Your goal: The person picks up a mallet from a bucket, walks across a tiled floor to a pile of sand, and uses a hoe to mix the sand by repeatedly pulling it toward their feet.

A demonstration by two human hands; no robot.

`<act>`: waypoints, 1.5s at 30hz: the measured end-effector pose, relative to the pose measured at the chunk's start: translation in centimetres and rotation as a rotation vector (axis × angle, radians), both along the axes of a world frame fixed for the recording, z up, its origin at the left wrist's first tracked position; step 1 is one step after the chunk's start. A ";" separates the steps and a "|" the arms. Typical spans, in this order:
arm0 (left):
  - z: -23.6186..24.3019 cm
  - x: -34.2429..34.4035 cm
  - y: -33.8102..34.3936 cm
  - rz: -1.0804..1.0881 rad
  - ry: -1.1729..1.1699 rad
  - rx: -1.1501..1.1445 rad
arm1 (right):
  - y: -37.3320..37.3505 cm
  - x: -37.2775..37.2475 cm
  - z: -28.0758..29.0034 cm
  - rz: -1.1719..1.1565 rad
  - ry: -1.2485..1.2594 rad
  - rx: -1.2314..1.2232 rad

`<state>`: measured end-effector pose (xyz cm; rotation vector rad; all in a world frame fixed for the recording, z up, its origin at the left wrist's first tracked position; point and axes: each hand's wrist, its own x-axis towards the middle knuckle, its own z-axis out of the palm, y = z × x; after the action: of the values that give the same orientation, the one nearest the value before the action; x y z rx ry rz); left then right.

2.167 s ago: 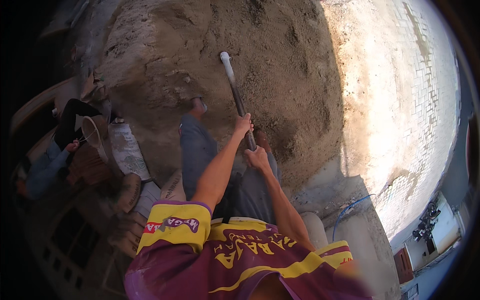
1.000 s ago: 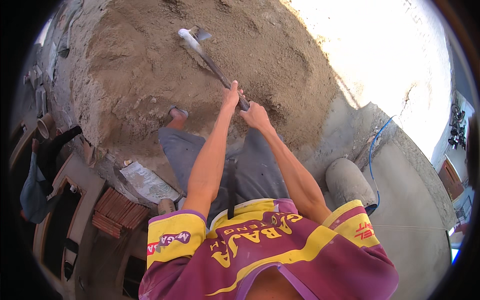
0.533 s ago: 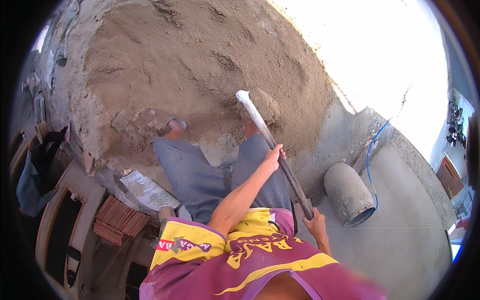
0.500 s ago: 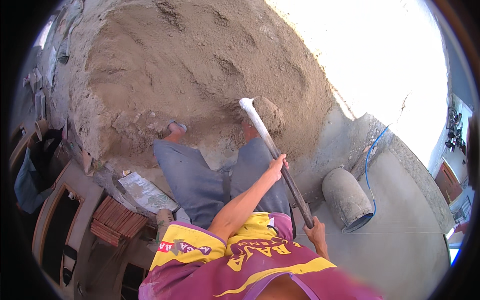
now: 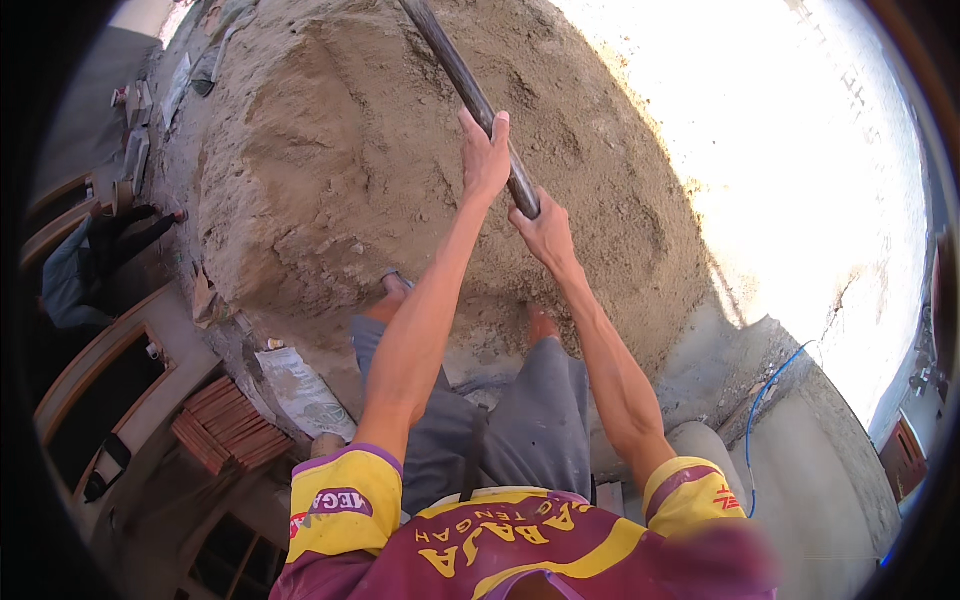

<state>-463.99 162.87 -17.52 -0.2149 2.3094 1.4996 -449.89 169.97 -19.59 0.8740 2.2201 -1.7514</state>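
Both my arms reach forward over a broad heap of damp, grey-brown sand or mortar mix (image 5: 330, 150). My left hand (image 5: 486, 158) is wrapped round the dark wooden handle of a hoe (image 5: 445, 50). Lower on the same handle, close to its end, my right hand (image 5: 545, 228) is closed as well. The handle slants up and to the left, and the hoe's head lies beyond the top edge, out of sight. Below my hands, my feet stand at the near edge of the heap; the bare right foot (image 5: 542, 322) shows partly.
A grey cylindrical container (image 5: 697, 440) is half hidden behind my right arm, with a blue hose (image 5: 752, 420) beside it. At left lie stacked red tiles (image 5: 230, 425) and a pale printed sack (image 5: 300, 385). Another person (image 5: 75, 270) is at the far left, near wooden frames (image 5: 110, 375).
The hoe has swung up and forward; its head has left the picture. My hands moved up and away from my body, and the right is now close to the left on the handle.
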 end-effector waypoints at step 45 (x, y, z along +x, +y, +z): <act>5.9 -25.5 3.1 0.067 -0.045 0.242 | 1.6 -28.1 3.2 0.006 0.116 -0.029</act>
<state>-489.52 166.00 -11.58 -0.2585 2.0808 1.7710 -478.00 171.54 -16.34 0.7770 2.2587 -1.8719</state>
